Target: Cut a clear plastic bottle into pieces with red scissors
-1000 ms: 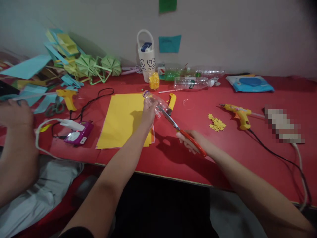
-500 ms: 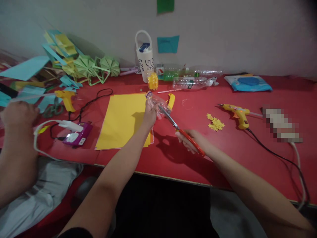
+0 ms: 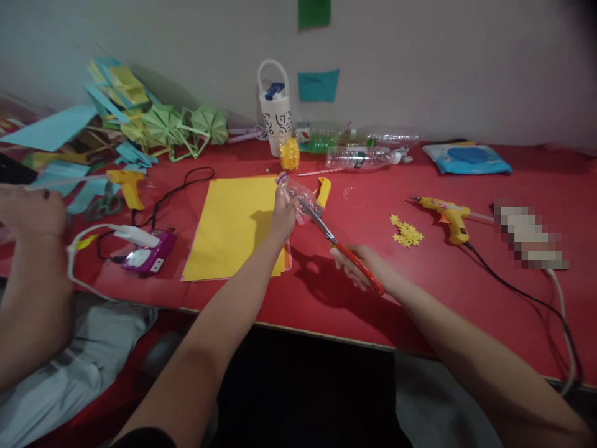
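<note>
My left hand (image 3: 285, 214) is closed around a clear plastic bottle piece (image 3: 305, 194), whose neck points up and to the left. In my right hand (image 3: 361, 264) is a pair of red-handled scissors (image 3: 342, 247), its blades pointing up and left and meeting the bottle piece. Whether the blades are slightly parted, I cannot tell. Just behind the bottle piece lies a yellow-handled cutter (image 3: 323, 191). A stack of yellow paper sheets (image 3: 233, 227) lies under and left of my left hand.
A yellow glue gun (image 3: 445, 214) and small yellow stars (image 3: 407, 231) lie right. Plastic bottles (image 3: 357, 157), a white tumbler (image 3: 276, 121) and a wipes pack (image 3: 466, 158) stand along the wall. At left are a purple power adapter (image 3: 149, 251), another glue gun (image 3: 128, 185) and a co-worker's arm (image 3: 35, 267).
The view has shifted slightly. My hands, the scissors and the bottle piece keep almost the same position. The co-worker's hand at left has moved a little left.
</note>
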`<state>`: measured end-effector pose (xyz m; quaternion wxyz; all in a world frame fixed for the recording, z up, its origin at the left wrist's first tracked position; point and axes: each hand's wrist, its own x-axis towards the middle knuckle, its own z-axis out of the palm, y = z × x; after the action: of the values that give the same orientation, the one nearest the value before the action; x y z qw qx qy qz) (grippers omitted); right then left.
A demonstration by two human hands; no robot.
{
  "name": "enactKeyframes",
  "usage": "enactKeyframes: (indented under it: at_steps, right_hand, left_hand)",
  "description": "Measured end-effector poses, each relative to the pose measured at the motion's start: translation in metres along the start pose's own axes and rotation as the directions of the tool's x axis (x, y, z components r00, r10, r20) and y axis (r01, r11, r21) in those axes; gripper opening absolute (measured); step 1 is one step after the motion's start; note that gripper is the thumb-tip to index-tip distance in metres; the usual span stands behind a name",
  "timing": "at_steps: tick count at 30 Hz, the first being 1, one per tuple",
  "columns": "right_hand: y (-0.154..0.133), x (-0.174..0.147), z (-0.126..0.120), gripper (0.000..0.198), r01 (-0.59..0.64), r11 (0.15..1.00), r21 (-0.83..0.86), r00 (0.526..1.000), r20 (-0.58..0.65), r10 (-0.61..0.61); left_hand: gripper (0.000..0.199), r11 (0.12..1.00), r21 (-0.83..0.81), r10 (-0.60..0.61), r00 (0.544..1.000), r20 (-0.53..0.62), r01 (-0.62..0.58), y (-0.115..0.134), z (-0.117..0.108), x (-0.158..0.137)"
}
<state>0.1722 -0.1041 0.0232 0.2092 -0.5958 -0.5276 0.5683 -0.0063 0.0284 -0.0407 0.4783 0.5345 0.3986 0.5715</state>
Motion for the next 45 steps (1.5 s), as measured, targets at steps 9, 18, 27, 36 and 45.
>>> enactKeyframes:
  at_steps: [9,18,27,36,45]
  right_hand:
    - [-0.001,-0.001,-0.001,0.058,0.025,1.000,-0.015,1.000,0.000,-0.025]
    - [0.000,-0.004,0.003,0.058,0.001,0.995,-0.103,0.999,-0.046,-0.006]
    - [0.000,-0.003,0.000,0.060,0.052,0.999,-0.004,0.999,0.006,-0.052]
    - [0.002,-0.001,-0.004,0.054,0.013,0.999,-0.034,1.000,0.002,-0.013]
    - [0.003,-0.002,-0.001,0.053,0.022,0.998,-0.062,0.999,-0.034,-0.025]
  left_hand:
    - [0.045,0.992,0.006,0.122,0.990,0.075,-0.123,-0.002,-0.002,0.000]
    - [0.054,0.986,-0.099,0.140,0.987,0.077,-0.133,0.001,0.003,0.001]
    - [0.044,0.982,-0.054,0.185,0.977,0.103,-0.181,0.006,0.008,-0.005]
    - [0.054,0.986,0.052,0.151,0.980,0.133,-0.159,0.016,0.012,-0.010]
    - [0.048,0.990,0.035,0.135,0.984,0.113,-0.139,0.015,0.009,-0.009]
